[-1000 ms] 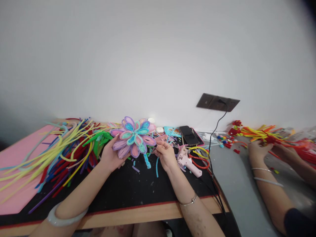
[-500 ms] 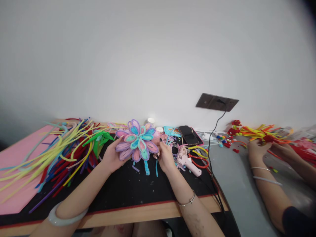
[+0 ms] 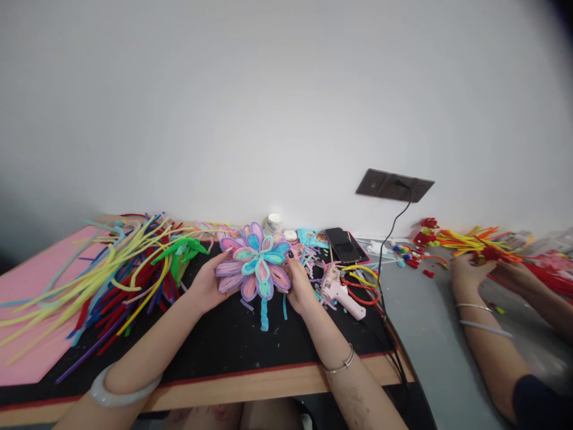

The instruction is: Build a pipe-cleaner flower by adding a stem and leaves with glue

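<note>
Between my hands is a pipe-cleaner flower (image 3: 255,263) with layered petals in purple, pink, blue and turquoise. Its face is turned towards me, and a twisted blue stem (image 3: 264,316) hangs below. My left hand (image 3: 209,283) grips the outer petals on the left, its fingers partly hidden behind them. On the other side, my right hand (image 3: 299,279) holds the right-hand petals, with the thumb in front. A pink glue gun (image 3: 340,291) lies to the right of my right hand.
Loose pipe cleaners (image 3: 120,269) in many colours heap on the left over a pink sheet (image 3: 36,352). Behind lie a phone (image 3: 342,245) and a white cup (image 3: 273,223). A black cable (image 3: 379,269) drops from the wall socket (image 3: 391,184). At right, a co-worker's hands (image 3: 468,275) handle red material.
The flower has moved slightly right and down and turned a little, its stem now hanging straighter. My right hand has closed round the petals at its edge.
</note>
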`<state>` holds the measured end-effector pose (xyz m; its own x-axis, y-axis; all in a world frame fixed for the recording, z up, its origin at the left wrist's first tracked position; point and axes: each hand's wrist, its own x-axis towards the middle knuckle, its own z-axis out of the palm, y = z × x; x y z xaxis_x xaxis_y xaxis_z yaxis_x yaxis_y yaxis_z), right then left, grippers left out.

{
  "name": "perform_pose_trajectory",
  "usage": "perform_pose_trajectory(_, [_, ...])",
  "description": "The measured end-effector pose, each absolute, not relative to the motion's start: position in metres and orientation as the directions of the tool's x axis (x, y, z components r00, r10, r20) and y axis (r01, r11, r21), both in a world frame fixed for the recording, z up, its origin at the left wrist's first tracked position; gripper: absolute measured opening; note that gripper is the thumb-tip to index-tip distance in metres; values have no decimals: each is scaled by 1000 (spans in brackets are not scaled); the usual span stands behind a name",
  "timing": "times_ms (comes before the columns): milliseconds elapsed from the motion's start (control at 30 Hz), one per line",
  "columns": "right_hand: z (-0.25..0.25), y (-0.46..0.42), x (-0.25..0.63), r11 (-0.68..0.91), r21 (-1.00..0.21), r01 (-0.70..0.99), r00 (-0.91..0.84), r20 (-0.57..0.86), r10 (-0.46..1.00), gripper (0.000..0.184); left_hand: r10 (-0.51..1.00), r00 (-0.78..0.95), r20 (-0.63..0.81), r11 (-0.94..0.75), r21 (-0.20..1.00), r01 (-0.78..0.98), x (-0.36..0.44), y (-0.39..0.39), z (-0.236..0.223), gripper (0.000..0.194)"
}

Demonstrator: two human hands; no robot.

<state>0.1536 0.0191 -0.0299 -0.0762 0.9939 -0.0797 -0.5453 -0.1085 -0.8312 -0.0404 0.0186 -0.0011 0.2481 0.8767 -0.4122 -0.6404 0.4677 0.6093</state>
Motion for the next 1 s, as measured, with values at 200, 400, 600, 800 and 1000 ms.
perform_pose_trajectory(200, [-31, 21, 153, -41, -880, -473, -53, -18, 998, 40, 876, 221, -428, 463, 623, -631, -39, 19, 0, 21])
perform_pose_trajectory(400, [-32, 20, 154, -20, -890, -456, -57, 6, 998, 39, 873, 199, -445, 461, 623, -632, -40, 19, -2, 21])
perform_pose_trajectory(600, [-33, 20, 154, -22, -899, -437, -54, 1, 999, 39, 882, 180, -436, 442, 627, -642, -39, 19, -2, 20])
perform_pose_trajectory(800, [-37, 22, 155, -21, -893, -449, -50, 2, 999, 36, 881, 172, -440, 439, 630, -641, -38, 18, -1, 21])
perform_pose_trajectory(1000, [-37, 23, 155, -29, -886, -463, -54, -4, 999, 32, 886, 171, -431, 431, 631, -645, -38, 19, -1, 21])
